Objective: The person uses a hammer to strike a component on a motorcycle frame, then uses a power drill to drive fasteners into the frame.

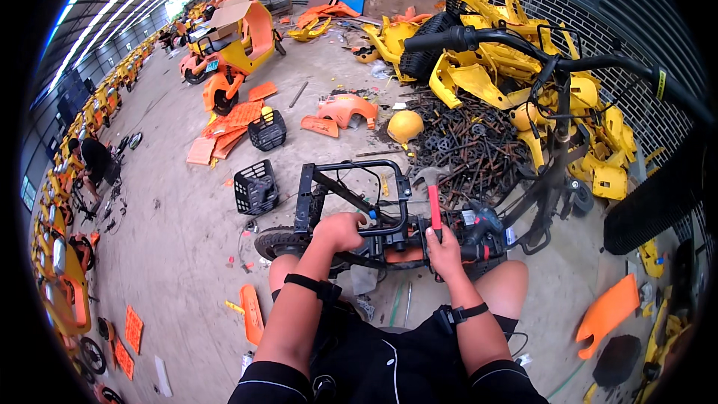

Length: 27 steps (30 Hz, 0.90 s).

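Observation:
In front of me is a stripped scooter with a black tube frame (pixel 404 202); its handlebar (pixel 516 43) reaches up at the right. My right hand (pixel 446 253) grips a claw hammer (pixel 434 206) by its red handle, metal head up, above the frame. My left hand (pixel 340 232) is closed at the rear of the frame, beside a small blue piece (pixel 372 215); what its fingers hold is hidden. Just right of the hammer, a dark power tool (pixel 485 228) rests on the scooter's body. The rear wheel (pixel 280 242) shows beyond my left forearm.
A heap of rusty metal parts (pixel 471 146) lies beyond the frame, with yellow plastic panels (pixel 479 78) behind it. Two black baskets (pixel 256 187) and orange panels (pixel 232 121) lie ahead left. An orange panel (pixel 609 314) is at right. A person (pixel 93 161) crouches far left.

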Each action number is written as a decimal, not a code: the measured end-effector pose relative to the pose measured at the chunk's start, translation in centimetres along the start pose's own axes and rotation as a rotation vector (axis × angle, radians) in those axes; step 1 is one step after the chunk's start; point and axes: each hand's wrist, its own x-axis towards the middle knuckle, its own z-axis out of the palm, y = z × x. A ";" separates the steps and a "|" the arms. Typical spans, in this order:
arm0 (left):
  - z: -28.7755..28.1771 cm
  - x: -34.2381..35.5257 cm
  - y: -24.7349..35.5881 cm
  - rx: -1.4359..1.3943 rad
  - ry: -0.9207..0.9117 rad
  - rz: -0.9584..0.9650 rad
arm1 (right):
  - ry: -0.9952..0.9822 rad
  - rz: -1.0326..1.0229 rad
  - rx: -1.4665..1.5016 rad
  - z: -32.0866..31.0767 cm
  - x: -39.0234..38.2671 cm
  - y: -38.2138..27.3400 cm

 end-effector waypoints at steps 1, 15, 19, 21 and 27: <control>0.1 0.0 -0.1 0.002 0.003 0.006 | 0.005 0.012 -0.038 -0.1 -0.3 -0.4; 0.5 -0.1 -1.2 0.002 0.014 0.004 | 0.178 -0.137 -0.272 -0.4 -0.7 -0.5; 0.1 -0.3 -0.2 0.019 0.036 0.052 | 0.172 -0.050 -0.181 -1.5 0.7 4.6; -0.1 -0.1 0.3 -0.001 0.017 0.076 | 0.139 0.109 -0.091 -2.1 2.3 10.4; -0.1 -1.1 -0.6 -0.005 0.015 0.017 | 0.000 0.443 0.057 -0.2 1.9 8.1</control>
